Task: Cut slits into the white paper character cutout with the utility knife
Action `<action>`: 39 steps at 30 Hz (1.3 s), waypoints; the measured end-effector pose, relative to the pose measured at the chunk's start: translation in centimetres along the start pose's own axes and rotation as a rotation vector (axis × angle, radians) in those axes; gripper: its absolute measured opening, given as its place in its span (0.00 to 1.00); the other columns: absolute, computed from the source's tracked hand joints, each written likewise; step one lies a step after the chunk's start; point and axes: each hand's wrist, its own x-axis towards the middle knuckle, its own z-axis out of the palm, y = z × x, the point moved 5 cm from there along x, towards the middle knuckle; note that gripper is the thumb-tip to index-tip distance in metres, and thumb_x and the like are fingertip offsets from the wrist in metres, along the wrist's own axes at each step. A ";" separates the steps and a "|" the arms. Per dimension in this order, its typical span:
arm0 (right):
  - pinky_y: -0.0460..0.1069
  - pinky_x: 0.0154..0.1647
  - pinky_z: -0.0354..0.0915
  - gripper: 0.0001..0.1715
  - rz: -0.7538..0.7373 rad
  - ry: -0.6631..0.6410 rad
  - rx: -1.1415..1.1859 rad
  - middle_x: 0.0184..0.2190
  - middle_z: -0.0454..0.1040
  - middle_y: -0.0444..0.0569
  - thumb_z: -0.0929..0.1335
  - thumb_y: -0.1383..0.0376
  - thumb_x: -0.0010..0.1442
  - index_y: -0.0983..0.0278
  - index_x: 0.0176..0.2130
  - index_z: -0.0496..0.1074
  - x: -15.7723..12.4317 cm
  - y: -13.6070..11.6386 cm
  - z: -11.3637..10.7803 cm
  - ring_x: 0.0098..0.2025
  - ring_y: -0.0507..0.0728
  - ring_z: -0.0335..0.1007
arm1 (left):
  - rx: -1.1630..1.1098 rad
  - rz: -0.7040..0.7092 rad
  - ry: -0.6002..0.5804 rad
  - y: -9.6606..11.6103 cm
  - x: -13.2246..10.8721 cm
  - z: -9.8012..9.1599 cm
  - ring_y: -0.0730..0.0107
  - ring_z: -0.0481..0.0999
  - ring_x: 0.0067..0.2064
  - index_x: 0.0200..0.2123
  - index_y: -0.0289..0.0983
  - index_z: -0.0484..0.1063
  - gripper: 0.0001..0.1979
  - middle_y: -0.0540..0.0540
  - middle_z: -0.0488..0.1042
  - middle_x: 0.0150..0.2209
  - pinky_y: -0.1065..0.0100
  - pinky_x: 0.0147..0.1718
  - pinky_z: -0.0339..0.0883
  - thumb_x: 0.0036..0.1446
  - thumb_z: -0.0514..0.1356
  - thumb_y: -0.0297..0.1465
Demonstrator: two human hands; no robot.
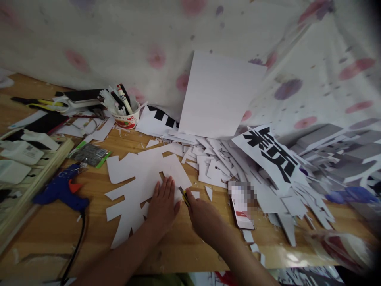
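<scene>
A white foam-board sheet (139, 171), cut into a notched character shape, lies flat on the wooden table. My left hand (163, 200) rests on it with the palm down and fingers stretched out, over its right part. Wrapped round a yellow and black utility knife (185, 198), my right hand (201, 214) is at the sheet's right edge. The blade points up and left and appears to touch the board by the left fingertips. Part of the sheet is hidden under my left hand and forearm.
Left are a blue glue gun (64, 188), a power strip (64, 149) with white chargers and a packet (91, 154). Behind stand a tub of pens (126, 119) and a blank white board (222, 95). Right lie a phone (239, 206), heaped offcuts (217, 159) and a printed character sheet (264, 153).
</scene>
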 end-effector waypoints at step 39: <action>0.45 0.17 0.61 0.11 0.257 0.238 1.516 0.18 0.67 0.38 0.66 0.63 0.46 0.63 0.32 0.61 2.8 7.7 4.0 0.16 0.50 0.63 | -0.225 0.177 -0.027 0.1 -1.3 -1.5 0.51 0.50 0.62 0.52 0.37 0.63 0.31 0.45 0.63 0.57 0.49 0.57 0.51 0.40 0.53 0.17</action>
